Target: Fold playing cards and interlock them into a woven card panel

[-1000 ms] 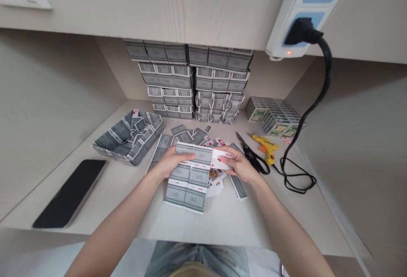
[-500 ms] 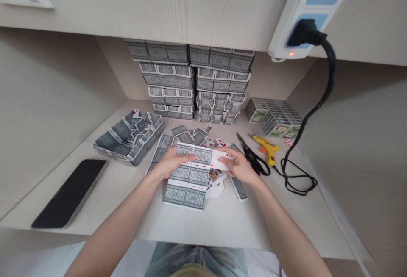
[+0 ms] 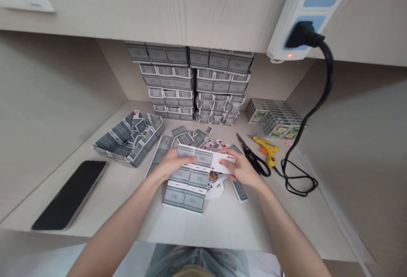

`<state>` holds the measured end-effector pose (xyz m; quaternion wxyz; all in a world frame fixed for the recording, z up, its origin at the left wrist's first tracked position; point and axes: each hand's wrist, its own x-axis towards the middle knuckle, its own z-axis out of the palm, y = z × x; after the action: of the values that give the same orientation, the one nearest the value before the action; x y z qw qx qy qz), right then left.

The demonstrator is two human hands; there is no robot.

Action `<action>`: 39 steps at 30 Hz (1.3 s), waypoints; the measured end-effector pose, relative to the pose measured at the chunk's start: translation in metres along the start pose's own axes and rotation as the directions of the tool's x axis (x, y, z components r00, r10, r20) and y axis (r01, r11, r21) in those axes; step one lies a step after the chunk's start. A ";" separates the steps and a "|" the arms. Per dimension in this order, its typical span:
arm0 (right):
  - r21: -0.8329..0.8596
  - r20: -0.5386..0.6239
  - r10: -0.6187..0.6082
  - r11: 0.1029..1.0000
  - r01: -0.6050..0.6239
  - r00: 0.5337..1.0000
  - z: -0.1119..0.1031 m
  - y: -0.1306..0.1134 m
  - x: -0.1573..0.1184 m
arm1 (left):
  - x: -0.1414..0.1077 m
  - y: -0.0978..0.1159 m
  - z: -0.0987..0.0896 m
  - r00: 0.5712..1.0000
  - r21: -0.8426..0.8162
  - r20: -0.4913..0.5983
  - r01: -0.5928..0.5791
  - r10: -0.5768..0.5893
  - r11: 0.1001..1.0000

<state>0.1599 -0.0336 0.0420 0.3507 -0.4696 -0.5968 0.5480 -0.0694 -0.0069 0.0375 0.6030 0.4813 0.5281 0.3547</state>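
My left hand grips the upper left of a panel of joined playing cards, thumb lying across its top row. The panel shows grey patterned card backs in rows, with white folded edges between them. Between the thumb and fingers of my right hand is a white playing card, an ace with red marks. Its left end meets the panel's top right edge; whether it is tucked in there I cannot tell. Loose face-up cards lie partly hidden under the panel and my right hand.
A card-built tray holding cards and a black phone lie left. Stacked card boxes stand behind. Rightward are black scissors, a yellow glue gun with its cable, and wrapped card packs. A power strip hangs above.
Both hands keep their hold, with only a slight shift. The white card and my right hand sit a little further right, and the view has tilted slightly.
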 end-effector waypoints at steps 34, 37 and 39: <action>0.455 -0.153 0.066 0.890 0.011 0.986 0.011 0.004 0.006 | -0.004 0.005 0.006 0.975 -0.338 0.166 0.200 -0.151 0.920; 0.459 -0.194 0.068 0.888 0.030 0.979 0.011 0.003 0.007 | -0.009 0.008 0.004 0.967 -0.335 0.220 0.195 -0.125 0.922; 0.420 -0.210 0.059 0.907 0.035 0.976 0.010 0.003 0.007 | -0.011 0.008 0.003 0.957 -0.326 0.266 0.201 -0.114 0.924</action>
<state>0.1487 -0.0308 0.0373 0.5035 -0.4437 -0.4196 0.6111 -0.0679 -0.0152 0.0487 0.7655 0.3617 0.4161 0.3316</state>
